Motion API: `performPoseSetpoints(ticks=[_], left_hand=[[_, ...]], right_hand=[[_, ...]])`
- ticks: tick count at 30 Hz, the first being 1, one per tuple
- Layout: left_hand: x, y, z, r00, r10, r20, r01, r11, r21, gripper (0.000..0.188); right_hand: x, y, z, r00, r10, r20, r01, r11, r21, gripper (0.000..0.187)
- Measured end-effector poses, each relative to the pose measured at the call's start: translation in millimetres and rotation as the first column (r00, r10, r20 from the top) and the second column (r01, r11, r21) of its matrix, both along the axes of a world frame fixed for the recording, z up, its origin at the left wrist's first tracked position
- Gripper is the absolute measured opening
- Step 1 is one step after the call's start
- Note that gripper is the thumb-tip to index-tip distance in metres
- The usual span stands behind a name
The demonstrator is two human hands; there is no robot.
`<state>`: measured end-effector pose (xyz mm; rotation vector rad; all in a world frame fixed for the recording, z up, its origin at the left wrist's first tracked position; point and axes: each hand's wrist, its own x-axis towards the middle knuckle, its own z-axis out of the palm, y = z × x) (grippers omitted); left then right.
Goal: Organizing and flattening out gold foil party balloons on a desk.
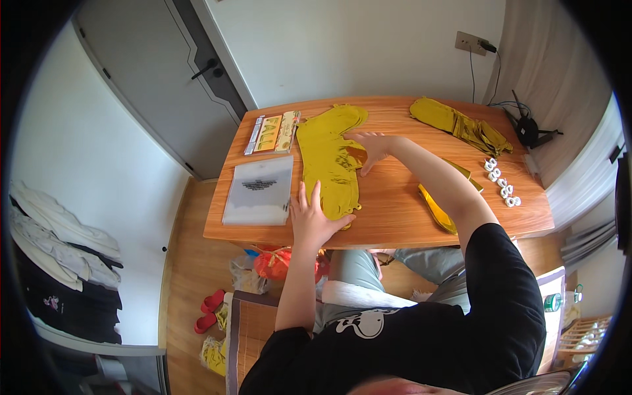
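Where print shows on your surface (395,210): a flat printed pack (273,133) lies toward the far left, its front carrying large coloured letters and pictures.
Frosted pouch: this squarish clear sleeve (259,204) lies just nearer you than the pack; a block of dark lines sits on its upper half, too small to read.
Black shirt: your own shirt (434,336) bears a white cartoon figure on the chest.
Bottle at lower right: the bottle (552,303) has a green label whose words you cannot make out.
Gold foil piece: it (320,145) lies flat, just right of the pack and pouch, with wrinkles along its right side.
Left hand: your left hand (309,216) is unclenched, fingers spread over the foil's near left edge, thumb reaching across its near end; it grasps nothing.
Right hand: your right hand (376,146) is spread too, fingertips at the foil's right edge, thumb pointing toward you; you cannot tell how firmly they press.
Right side: folded gold foil (451,120) lies toward the back, a glossy gold strip (438,209) nearer, and white rolls (503,187) sit by the right edge.
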<state>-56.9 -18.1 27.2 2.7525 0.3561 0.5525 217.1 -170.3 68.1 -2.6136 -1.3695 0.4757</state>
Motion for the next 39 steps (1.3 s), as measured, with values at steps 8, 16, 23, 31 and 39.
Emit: performPoseSetpoints(ticks=[8, 16, 23, 31, 39], left_hand=[[15, 24, -11, 0.994, -0.017, 0.107, 0.033, 0.987, -0.157, 0.096], [29, 41, -9, 0.997, 0.02, 0.08, -0.001, 0.972, -0.233, 0.098], [35, 33, -10, 0.999, 0.025, -0.034, -0.03, 0.985, -0.167, 0.117], [39, 25, 0, 0.979, 0.071, -0.193, -0.095, 0.988, -0.118, 0.135], [41, 18, -6, 0.992, 0.079, -0.096, -0.091, 0.989, -0.12, 0.127]], right_hand=[[-1, 15, -14, 0.995, -0.065, 0.079, 0.059, 0.995, 0.077, 0.118], [-14, 12, -16, 0.98, -0.09, 0.177, 0.077, 0.994, 0.079, 0.116], [-10, 3, -13, 0.984, -0.105, 0.146, 0.09, 0.99, 0.109, 0.11], [-11, 6, -21, 0.986, -0.089, 0.14, 0.067, 0.986, 0.153, 0.113], [-5, 9, -27, 0.991, -0.033, 0.13, 0.005, 0.977, 0.212, 0.112]])
